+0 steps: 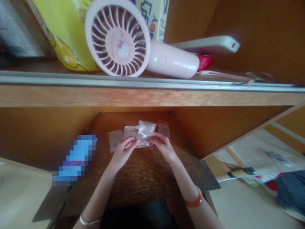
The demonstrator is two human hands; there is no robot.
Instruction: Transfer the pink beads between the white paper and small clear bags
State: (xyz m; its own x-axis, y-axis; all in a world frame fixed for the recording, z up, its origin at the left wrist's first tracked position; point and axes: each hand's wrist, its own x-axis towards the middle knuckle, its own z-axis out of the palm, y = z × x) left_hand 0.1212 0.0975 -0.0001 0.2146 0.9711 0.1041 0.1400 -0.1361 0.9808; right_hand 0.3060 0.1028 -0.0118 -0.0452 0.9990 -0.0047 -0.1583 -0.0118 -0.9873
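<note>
Between my two hands is a small clear plastic bag (147,128), held up over the dark wooden desk (133,178). My left hand (126,148) pinches its lower left side, and my right hand (162,144) pinches its lower right side. Just behind it lies another clear bag (130,131) with small reddish bits showing near it, too small to name. A flat clear bag (115,140) rests left of my left hand. Beyond my right hand is a stack of clear bags (163,127). A small dark curved thing (151,152) lies on the desk between my wrists.
Above the desk, a shelf edge (152,95) crosses the view. On that shelf lie a pink handheld fan (121,41), a white device (214,44) and a yellow container (64,35). A blurred-out blue screen (76,159) with a cable stands at the desk's left.
</note>
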